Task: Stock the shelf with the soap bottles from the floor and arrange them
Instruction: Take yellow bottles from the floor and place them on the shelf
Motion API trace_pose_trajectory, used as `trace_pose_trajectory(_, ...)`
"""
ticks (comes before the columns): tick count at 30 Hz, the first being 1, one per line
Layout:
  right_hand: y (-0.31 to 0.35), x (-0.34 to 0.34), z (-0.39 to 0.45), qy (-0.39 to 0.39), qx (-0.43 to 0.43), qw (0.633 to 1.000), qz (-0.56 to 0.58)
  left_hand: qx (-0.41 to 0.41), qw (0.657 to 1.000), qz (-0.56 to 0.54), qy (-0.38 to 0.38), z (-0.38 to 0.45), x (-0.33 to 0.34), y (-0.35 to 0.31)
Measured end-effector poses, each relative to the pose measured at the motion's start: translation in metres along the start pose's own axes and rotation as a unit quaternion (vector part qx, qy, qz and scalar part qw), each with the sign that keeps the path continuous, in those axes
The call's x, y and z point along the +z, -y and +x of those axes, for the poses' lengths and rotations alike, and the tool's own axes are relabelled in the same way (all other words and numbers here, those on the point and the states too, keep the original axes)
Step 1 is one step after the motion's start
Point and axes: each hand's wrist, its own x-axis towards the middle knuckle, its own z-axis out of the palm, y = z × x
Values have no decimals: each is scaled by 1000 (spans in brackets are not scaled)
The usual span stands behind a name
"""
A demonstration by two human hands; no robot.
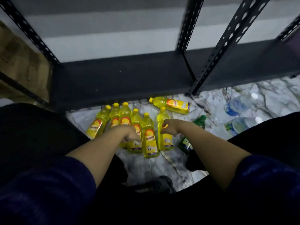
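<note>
7 soap bottles (150, 137) flat on floor (146, 166), caps toward shelf (123, 78)

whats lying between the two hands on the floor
In the head view, one yellow plastic soap bottle with a yellow cap lies on the marble floor between the left hand and right hand.

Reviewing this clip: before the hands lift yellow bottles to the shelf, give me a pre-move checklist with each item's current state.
1. Left hand has a grip on a bottle: cannot tell, fingers hidden.
2. Right hand has a grip on the yellow bottle under it: cannot tell, blurred.
3. Shelf has bare space: ok.
4. Yellow bottles within reach: ok, grouped beneath both hands.
5. All yellow bottles lined up together: not ok, stray bottle lies apart near the shelf.
</note>
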Motion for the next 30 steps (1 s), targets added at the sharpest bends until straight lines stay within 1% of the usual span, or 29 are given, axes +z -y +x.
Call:
trace_pose_trajectory(2,-15,25,26,42,34,998,21,-2,1000,-4,-5,24,14,4)
trace_pose_trajectory(3,-21,36,38,44,50,997,35,1,1000,-16,-14,35,19,3)
trace_pose_trajectory(4,-28,47,52,29,61,996,52,5,999,-37,-29,48,25,2)
trace_pose_trajectory(5,-34,55,62,-4,66,996,64,11,996,-59,-60,58,29,0)
trace_pose_trajectory(6,-37,62,69,-45,63,995,70,18,992,-74,-104,60,31,-2)
trace_pose_trajectory(8,-39,69,87,-103,71,988,88,26,978,-105,-179,75,35,-9)
trace_pose_trajectory(11,-37,77,111,-156,78,980,100,31,963,-139,-230,97,44,-22)
trace_pose_trajectory(13,-36,80,124,-177,73,975,114,26,957,-155,-242,111,49,-32)
trace_pose_trajectory(15,-38,81,136,-179,76,972,128,10,953,-173,-249,124,54,-41)
trace_pose_trajectory(18,-45,84,153,-150,79,976,133,-10,951,-183,-251,140,60,-51)
trace_pose_trajectory(21,-49,87,163,-134,71,974,168,-29,953,-168,-249,153,65,-56)
trace_pose_trajectory(23,-50,90,164,-149,81,969,177,-41,957,-145,-250,158,65,-59)
trace_pose_trajectory(26,-55,101,161,-197,108,961,159,-46,958,-128,-253,164,67,-63)
trace_pose_trajectory(30,-63,108,165,-213,105,959,153,-27,951,-127,-280,174,78,-64)
